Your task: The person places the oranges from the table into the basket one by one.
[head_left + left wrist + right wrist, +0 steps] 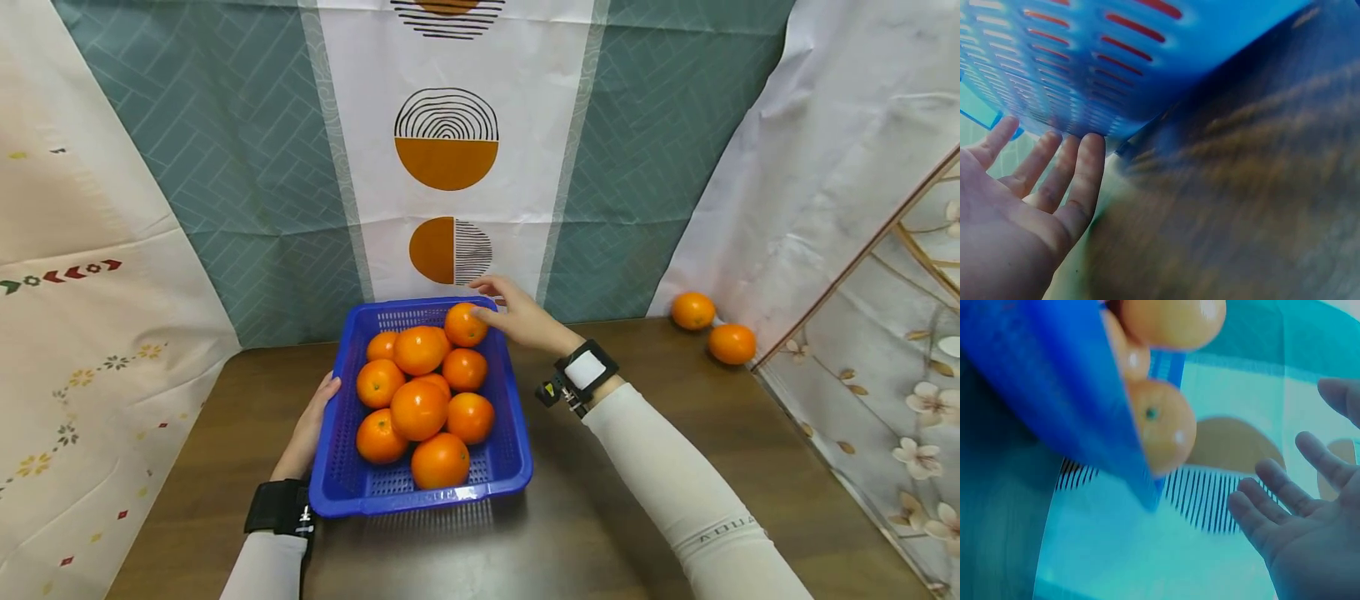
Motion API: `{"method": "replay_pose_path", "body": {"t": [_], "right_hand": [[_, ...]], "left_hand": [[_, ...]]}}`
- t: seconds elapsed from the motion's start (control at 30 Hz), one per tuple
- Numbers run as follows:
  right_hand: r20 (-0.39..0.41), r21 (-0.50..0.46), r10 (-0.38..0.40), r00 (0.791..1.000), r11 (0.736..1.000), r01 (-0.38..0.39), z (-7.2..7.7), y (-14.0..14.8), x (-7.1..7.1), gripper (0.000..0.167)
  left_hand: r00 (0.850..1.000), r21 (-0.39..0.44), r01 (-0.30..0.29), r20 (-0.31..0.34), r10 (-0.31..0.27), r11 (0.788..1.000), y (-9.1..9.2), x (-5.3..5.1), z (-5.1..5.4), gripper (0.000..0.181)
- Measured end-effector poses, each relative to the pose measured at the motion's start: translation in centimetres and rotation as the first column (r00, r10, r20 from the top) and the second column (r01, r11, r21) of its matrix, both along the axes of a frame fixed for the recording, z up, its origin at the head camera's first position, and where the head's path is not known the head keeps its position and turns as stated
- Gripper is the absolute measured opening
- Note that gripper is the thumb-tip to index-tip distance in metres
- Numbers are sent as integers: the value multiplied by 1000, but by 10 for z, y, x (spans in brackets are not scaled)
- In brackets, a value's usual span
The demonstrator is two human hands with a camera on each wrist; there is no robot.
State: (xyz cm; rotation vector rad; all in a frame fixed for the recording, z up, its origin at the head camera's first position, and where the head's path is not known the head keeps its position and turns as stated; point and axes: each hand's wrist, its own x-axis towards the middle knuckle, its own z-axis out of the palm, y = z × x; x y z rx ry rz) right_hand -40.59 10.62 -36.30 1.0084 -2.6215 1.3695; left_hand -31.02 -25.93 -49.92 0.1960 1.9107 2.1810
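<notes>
A blue plastic basket (422, 504) with slotted walls stands on the table, heaped with several oranges (420, 410). Against its left side rests my left hand (307, 429); in the left wrist view the fingers (1088, 169) are extended, their tips at the slotted wall. My right hand (525, 317) is over the basket's back right corner, beside the orange (466, 324) there. The right wrist view shows that hand (1310, 519) with its fingers spread and nothing in them, apart from the corner orange (1163, 428). The left thumb is largely hidden.
Two more oranges (693, 311) (732, 344) lie at the back right of the brown table (600, 517). A patterned cloth (450, 200) hangs behind the table's back edge. Light floral cloth or panels (885, 400) border the right side, and a cream cloth (97, 400) the left.
</notes>
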Motion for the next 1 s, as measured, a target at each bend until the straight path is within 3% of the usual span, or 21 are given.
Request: {"method": "replay_pose_path", "body": {"t": [0.27, 0.47, 1.0], "right_hand": [[-14, -43, -63, 998, 997, 63, 2, 28, -4, 47], [3, -82, -127, 992, 989, 127, -4, 50, -8, 47], [-38, -90, -342, 939, 937, 338, -24, 129, -6, 45]], "left_hand": [[1000, 25, 11, 18, -11, 1000, 0, 2, 0, 64], [1000, 20, 4, -12, -4, 1000, 0, 2, -2, 64], [1000, 19, 16, -20, -15, 1000, 0, 2, -3, 64]]}}
